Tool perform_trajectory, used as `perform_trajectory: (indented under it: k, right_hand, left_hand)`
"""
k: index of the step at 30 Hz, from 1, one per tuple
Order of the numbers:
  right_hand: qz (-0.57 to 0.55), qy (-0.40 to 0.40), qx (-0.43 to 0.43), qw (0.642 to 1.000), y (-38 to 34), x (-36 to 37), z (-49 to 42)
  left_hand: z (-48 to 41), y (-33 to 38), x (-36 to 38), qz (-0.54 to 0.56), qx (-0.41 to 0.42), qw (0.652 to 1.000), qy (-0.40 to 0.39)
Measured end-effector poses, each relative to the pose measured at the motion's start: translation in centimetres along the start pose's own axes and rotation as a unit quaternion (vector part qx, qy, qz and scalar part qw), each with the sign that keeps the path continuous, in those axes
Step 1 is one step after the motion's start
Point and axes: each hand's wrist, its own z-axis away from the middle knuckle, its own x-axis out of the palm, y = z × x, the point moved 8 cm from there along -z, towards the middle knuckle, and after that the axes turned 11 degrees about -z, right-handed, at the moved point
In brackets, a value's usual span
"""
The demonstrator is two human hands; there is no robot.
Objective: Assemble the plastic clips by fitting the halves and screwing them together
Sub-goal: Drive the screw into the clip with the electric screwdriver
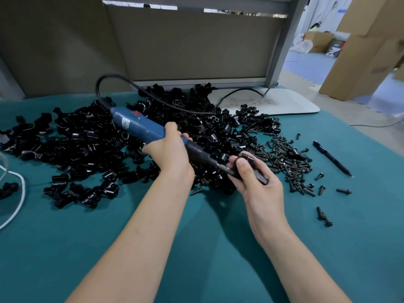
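The left hand (168,154) is gripping the driver (140,126) against a clip (251,167) the right hand (260,186) is pinching above the table's (196,248) middle (the pile of halves (98,138) is suggesting most remain undone).

I get one view: head camera, wide-angle, high on near side of clip pile (91,136), facing forward and down, close in.

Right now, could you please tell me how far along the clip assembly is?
Done: nothing clearly finished shows; the black pieces at the left edge are unclear. In hand: the right hand holds one clip, the left hand grips the blue screwdriver, tip against it. Left: the large pile of clip parts and the heap of screws.
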Motion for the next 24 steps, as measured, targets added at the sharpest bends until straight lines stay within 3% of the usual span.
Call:
perform_trajectory:
  k: [4, 7, 11, 15, 17, 20, 22, 24]
  right_hand:
    - [0.107, -0.051, -0.041, 0.992, -0.4, 0.9, 0.3]
    - [0.019, -0.029, -0.001, 0.999, -0.7, 0.1, 0.4]
    - [-0.079, 0.016, 0.096, 0.992, -0.1, -0.1, 0.5]
    - [-0.077, 0.025, 0.122, 0.989, 0.3, -0.1, 0.7]
    - [-0.068, 0.021, 0.121, 0.990, 0.4, -0.3, 0.8]
    - [-0.046, 0.009, 0.114, 0.992, 0.1, -0.4, 1.5]
    - [-0.017, 0.001, 0.101, 0.995, -0.3, -0.6, 2.1]
    - [0.016, 0.000, 0.088, 0.996, -1.1, -1.0, 3.0]
  left_hand:
    - [-1.1, -0.4, -1.8, -0.006, -0.082, 0.996, 0.040]
    - [-1.9, 1.2, -2.7, -0.031, -0.084, 0.995, 0.048]
    - [-1.4, 2.0, -4.3, -0.163, -0.070, 0.983, 0.038]
    - [0.7, 2.3, -4.3, -0.256, -0.021, 0.965, -0.054]
    - [2.2, 2.7, -4.1, -0.353, 0.035, 0.931, -0.082]
    - [5.6, 4.7, -3.2, -0.495, 0.204, 0.841, -0.084]
    - [8.3, 4.2, -1.5, -0.527, 0.263, 0.787, -0.182]
    - [11.3, 2.0, -0.3, -0.560, 0.259, 0.722, -0.313]
